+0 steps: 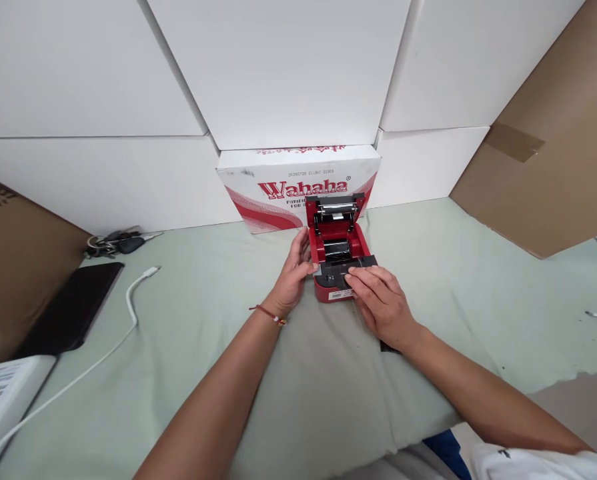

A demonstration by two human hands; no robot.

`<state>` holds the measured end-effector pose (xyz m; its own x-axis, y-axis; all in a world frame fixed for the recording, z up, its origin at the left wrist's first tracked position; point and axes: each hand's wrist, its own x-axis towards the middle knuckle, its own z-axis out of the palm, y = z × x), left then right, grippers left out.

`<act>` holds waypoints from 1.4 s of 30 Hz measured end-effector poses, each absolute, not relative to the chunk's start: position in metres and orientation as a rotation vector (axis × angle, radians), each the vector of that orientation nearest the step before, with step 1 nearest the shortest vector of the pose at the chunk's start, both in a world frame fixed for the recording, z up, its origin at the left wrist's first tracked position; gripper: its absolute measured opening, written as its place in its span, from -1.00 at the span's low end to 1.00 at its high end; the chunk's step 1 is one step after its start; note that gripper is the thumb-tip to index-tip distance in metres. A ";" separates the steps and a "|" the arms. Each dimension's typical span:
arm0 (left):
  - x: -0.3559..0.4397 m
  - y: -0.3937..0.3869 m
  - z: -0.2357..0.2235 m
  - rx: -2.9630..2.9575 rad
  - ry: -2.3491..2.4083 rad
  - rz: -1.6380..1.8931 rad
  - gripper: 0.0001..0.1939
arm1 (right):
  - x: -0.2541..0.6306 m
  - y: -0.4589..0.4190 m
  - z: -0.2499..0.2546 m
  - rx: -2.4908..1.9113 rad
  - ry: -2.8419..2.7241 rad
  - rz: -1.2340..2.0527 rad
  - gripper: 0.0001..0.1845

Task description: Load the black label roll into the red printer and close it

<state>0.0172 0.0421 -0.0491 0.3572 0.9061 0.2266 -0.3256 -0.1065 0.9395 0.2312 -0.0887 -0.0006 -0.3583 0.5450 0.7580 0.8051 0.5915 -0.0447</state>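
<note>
While braced at its left side by the left hand (294,275), red device (357,245) on the cloth-covered worktop (203,287), just in front of a red-and-white printed carton (251,207).

Item: lid (312,217), tipped up at the far end.
Item: dark roll (336,249), seated in the open bay.
Item: black front panel (334,275), near end of the device, above a pale label strip (340,294).

Left grip: closed on the red device, thumb over the near left corner, fingers along the flank.
Right grip: right hand (381,300) laid over the right part of the front panel, fingertips on top, thumb mostly hidden; pinching or merely resting, impossible to tell.

Handling notes, by judgement: firm left hold, to prevent sliding on loose cloth. Right-hand pressure best kept low, even and square to the panel, without twisting. Fingers best kept clear of lid hinge and roll. Lid best left fully raised during work at the front.

Also nearby: dark flat piece (389,347), partly under the right wrist.
Well apart, at left: keys (121,241), white cable (135,319).
</note>
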 end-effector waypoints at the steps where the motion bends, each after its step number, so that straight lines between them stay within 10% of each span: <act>1: 0.017 0.047 -0.046 1.268 0.637 1.190 0.00 | 0.231 -0.088 -0.001 -1.065 -2.054 -0.429 -0.32; 12: 0.023 0.088 0.034 1.455 0.761 1.277 -0.45 | 0.229 -0.097 -0.008 -1.094 -1.985 -0.317 -0.25; 33: 0.004 0.012 -0.002 1.777 0.738 1.261 -0.75 | 0.233 -0.101 0.001 -0.993 -1.958 -0.287 -0.62; 42: 0.010 0.031 -0.020 1.308 0.619 1.118 0.20 | 0.237 -0.100 -0.002 -0.998 -1.975 -0.181 -0.61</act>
<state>0.0098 0.0308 -0.0198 0.3872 0.8950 0.2217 -0.2876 -0.1112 0.9513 0.2368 -0.0997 -0.0023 -0.2802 0.5769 0.7673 0.7068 0.6648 -0.2417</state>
